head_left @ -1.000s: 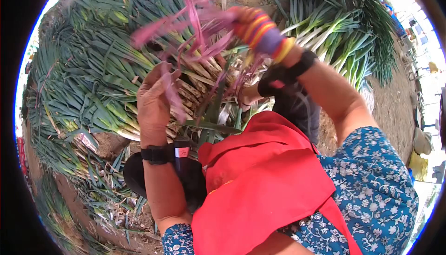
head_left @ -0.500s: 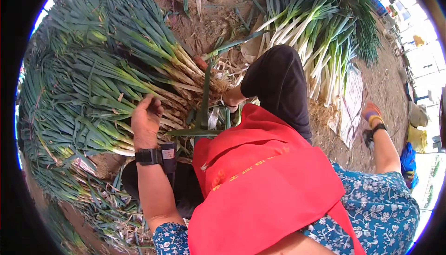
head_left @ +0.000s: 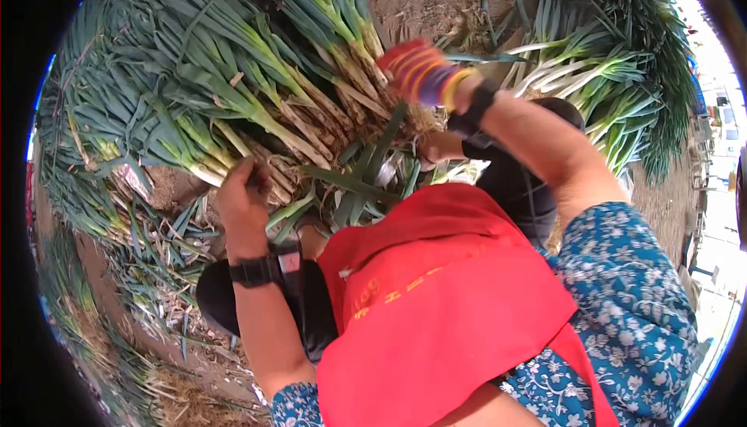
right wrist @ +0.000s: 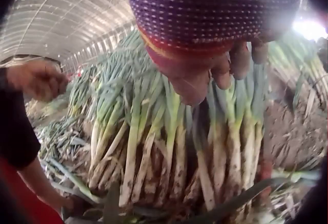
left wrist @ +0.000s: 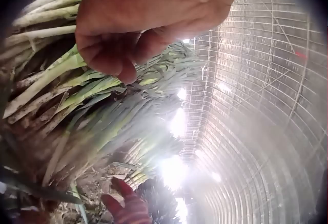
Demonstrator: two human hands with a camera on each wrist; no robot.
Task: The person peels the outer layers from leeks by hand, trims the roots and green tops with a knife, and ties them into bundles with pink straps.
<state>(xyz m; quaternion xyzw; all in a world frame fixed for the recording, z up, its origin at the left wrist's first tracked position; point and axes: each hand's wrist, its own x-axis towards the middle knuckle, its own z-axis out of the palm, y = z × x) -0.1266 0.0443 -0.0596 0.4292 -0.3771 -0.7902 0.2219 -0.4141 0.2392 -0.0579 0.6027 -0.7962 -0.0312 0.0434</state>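
Unwashed leeks (head_left: 311, 108) lie in a thick heap, their soil-streaked white stems pointing toward the person. My bare left hand (head_left: 243, 193) hovers at the near side of the heap beside the stem ends. Its fingers hang loosely curled with nothing in them, as the left wrist view of this hand (left wrist: 148, 19) also shows. My right hand (head_left: 420, 73), in a striped glove with bare fingertips, reaches over the right end of the heap. In the right wrist view the gloved hand (right wrist: 215, 34) hangs above the leeks (right wrist: 174, 147), fingertips pointing down and apart, holding nothing.
Cleaner leeks with long white stems (head_left: 615, 77) lie at the right. Loose leaves and trimmings (head_left: 167, 287) litter the soil at the left. A red apron (head_left: 443, 287) and dark-trousered knees (head_left: 545, 193) are close below the hands. A ribbed greenhouse roof (left wrist: 266, 106) arches overhead.
One second ago the right hand held pink plastic strips over the leeks; then it swung far right to the ground. Now it is back over the heap without them. The left hand stays near its place.
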